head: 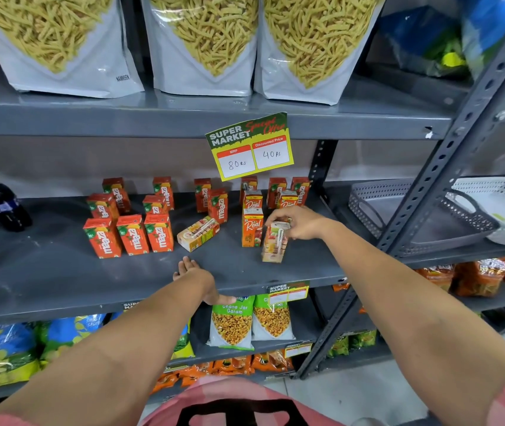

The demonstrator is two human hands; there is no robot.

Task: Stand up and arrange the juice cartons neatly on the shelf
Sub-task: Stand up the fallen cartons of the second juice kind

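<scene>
On the grey middle shelf stand several orange Maaza cartons in rows at the left. Upright Real cartons stand at the right. One pale carton lies on its side between the two groups. My right hand grips the top of another pale juice carton, which stands nearly upright, slightly tilted, beside the front Real carton. My left hand rests flat on the shelf's front edge, fingers apart, holding nothing.
A yellow price sign hangs from the shelf above. Dark soda bottles stand at the far left. A slanted metal upright and plastic baskets are at the right. Snack bags fill the shelves above and below.
</scene>
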